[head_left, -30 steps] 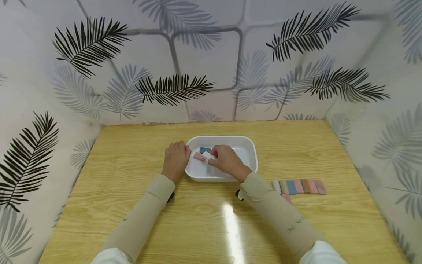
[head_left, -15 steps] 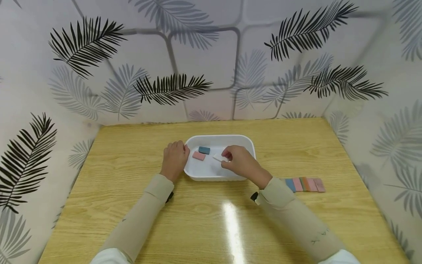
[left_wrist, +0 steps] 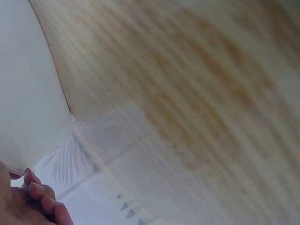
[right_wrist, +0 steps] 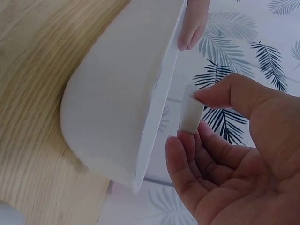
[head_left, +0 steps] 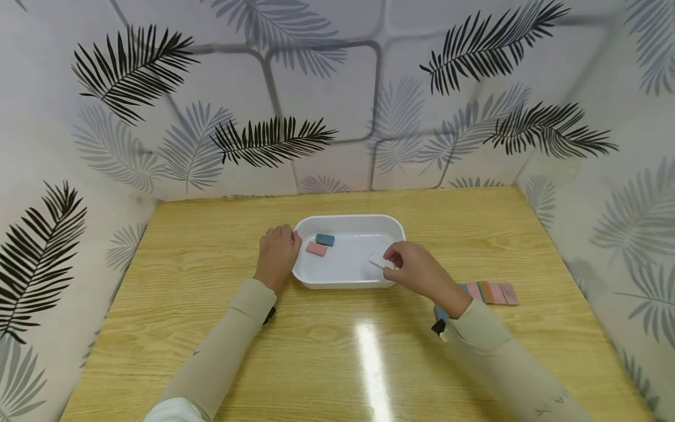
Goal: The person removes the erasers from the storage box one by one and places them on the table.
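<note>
Block (right_wrist: pixel 191 113) over tub (right_wrist: pixel 112 93), sleeve marks (head_left: pixel 560 400) illegible

A small indoor table nook is showing here, perhaps in a home or a studio; the tight view is leaving that uncertain. A yellowish, glossy wood-grain tabletop (head_left: pixel 316 351) is filling the lower half of the head view. A pale back wall printed with black and grey palm fronds (head_left: pixel 327 82) is spanning the top, while a matching pale left wall (head_left: pixel 26 135) and pale right wall (head_left: pixel 633 193) are enclosing the sides.
</note>
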`<state>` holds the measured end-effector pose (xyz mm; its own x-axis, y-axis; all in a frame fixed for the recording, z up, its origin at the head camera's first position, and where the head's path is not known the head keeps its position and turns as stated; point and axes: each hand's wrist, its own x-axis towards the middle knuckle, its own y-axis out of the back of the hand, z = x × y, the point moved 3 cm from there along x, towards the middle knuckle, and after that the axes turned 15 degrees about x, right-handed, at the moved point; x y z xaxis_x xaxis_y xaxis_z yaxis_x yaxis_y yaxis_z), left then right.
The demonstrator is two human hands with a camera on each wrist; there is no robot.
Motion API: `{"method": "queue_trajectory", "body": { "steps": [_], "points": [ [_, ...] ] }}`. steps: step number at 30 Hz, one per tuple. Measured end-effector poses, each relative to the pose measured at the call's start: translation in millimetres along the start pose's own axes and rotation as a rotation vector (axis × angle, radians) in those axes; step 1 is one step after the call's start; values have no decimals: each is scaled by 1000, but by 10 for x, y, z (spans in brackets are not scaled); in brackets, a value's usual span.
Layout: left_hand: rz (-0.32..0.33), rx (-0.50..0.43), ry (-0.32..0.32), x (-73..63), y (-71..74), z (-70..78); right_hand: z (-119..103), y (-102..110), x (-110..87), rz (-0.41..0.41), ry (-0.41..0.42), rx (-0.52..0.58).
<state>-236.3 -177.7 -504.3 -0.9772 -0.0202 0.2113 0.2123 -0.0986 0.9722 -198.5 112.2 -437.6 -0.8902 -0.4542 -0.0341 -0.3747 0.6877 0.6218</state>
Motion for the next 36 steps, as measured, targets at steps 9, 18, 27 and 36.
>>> {"method": "queue_trajectory", "body": {
  "steps": [9,18,27,36],
  "points": [
    [-6,2,-4,21,10,8,153,192,-223,36,-40,36],
    [-14,-29,-1,0,37,-15,407,355,-495,32,-141,63],
    [5,-17,-21,-4,17,17,727,426,-898,78,-185,63],
    [-3,-21,-10,-3,6,40,947,498,-1247,111,-221,89]
  ]
}}
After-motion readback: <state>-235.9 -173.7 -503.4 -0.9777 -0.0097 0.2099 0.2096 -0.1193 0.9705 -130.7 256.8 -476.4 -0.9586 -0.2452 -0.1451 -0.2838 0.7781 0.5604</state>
